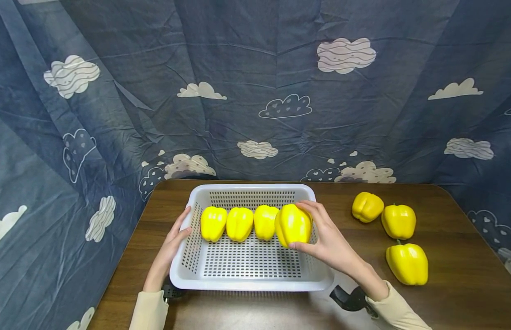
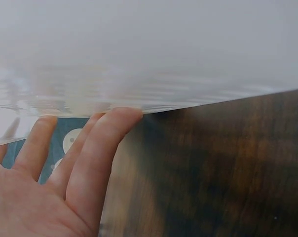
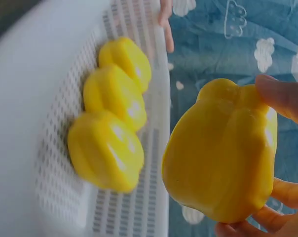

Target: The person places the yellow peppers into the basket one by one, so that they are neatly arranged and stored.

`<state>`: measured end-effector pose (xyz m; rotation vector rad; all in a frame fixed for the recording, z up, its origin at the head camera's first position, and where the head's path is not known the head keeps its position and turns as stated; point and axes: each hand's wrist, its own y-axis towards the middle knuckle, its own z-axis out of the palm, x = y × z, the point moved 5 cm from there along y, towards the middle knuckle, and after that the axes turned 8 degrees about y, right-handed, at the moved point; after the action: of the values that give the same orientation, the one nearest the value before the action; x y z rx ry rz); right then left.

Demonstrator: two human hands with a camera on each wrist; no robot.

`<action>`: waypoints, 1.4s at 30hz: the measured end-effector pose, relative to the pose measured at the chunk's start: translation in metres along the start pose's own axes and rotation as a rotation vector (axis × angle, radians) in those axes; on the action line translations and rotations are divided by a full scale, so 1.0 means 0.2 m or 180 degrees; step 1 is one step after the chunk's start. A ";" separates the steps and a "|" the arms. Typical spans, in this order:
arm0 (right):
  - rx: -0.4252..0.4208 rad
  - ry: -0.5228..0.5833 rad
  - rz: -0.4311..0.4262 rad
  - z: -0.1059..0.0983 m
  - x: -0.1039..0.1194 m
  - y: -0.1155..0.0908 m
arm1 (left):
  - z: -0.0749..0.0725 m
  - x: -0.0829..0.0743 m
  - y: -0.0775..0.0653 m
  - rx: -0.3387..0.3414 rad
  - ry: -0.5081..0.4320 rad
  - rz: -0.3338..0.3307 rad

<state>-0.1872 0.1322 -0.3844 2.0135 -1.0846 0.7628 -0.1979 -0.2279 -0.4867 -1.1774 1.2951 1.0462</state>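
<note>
My right hand (image 1: pixel 335 243) grips a yellow bell pepper (image 1: pixel 293 224) between thumb and fingers, over the right part of a white perforated basket (image 1: pixel 249 285). The right wrist view shows the held pepper (image 3: pixel 220 153) close up. Three more yellow peppers (image 1: pixel 240 224) stand side by side in a row inside the basket, left of the held one. At the basket's left side, my left hand (image 1: pixel 169 250) touches the outer wall with its fingers extended. In the left wrist view those fingers (image 2: pixel 92 163) lie along the basket's edge.
To the right of the basket, three yellow peppers (image 1: pixel 398 222) lie on the brown wooden table (image 1: pixel 457 275). A dark blue cloth (image 1: pixel 239 55) with cloud prints hangs behind the table and at its sides.
</note>
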 end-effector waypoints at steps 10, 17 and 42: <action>0.0163 0.0187 0.0019 0.20 0.08 0.00 | 0.00 0.00 0.00 -0.0005 0.0010 0.0018; 0.0286 0.0301 0.0117 0.32 0.12 0.02 | 0.00 0.00 0.00 -0.0002 0.0015 0.0019; 0.0548 0.0310 0.0044 0.68 0.22 0.07 | -0.01 0.00 0.00 -0.0003 0.0026 0.0034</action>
<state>-0.1569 -0.0034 -0.4233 2.0888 -1.0071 0.9803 -0.1989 -0.2289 -0.4875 -1.1778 1.3087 1.0506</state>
